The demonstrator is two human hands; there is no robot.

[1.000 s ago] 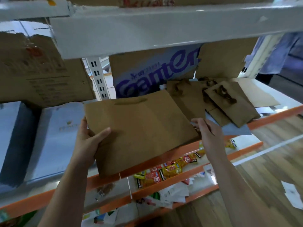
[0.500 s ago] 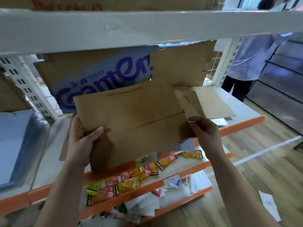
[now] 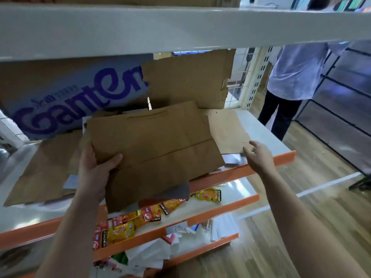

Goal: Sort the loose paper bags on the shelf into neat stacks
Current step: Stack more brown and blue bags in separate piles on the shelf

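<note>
A large flat brown paper bag (image 3: 156, 149) lies across the white shelf (image 3: 267, 135), its near end overhanging the orange front edge. My left hand (image 3: 96, 167) grips its left side, thumb on top. A lighter brown paper bag (image 3: 228, 131) lies flat to its right. My right hand (image 3: 259, 157) hovers over that bag's near corner with loosely curled fingers and holds nothing. More flat brown bags (image 3: 46, 171) lie at the left, partly under the large one.
A cardboard box with purple lettering (image 3: 76, 97) and a torn cardboard sheet (image 3: 186, 79) stand at the back. A white shelf board (image 3: 160, 27) hangs overhead. Snack packets (image 3: 140, 217) fill the lower shelf. A person (image 3: 297, 77) stands at the right on the wooden floor.
My right hand let go of the big bag's right edge and moved right toward the lighter bag. The big bag settled flatter on the shelf. The view shifted right.
</note>
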